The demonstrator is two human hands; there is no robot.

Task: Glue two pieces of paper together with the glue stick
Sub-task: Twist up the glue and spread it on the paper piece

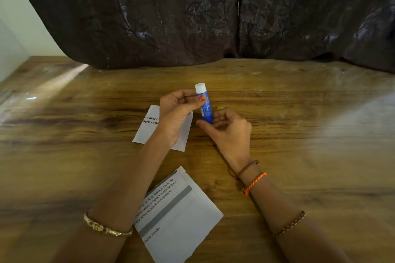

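A blue glue stick (205, 107) with a white cap stands nearly upright above the wooden table (299, 134). My left hand (177, 113) pinches its upper part just under the cap with thumb and fingers. My right hand (226, 128) curls round its lower end. A small printed piece of paper (147, 128) lies flat under my left hand, partly hidden by it. A larger printed piece of paper (177, 215) lies near the front edge between my forearms.
A dark crinkled curtain (213, 13) hangs along the far edge of the table. A small yellow object (220, 108) peeks out behind my right hand. A pale wall (19, 28) stands at the far left.
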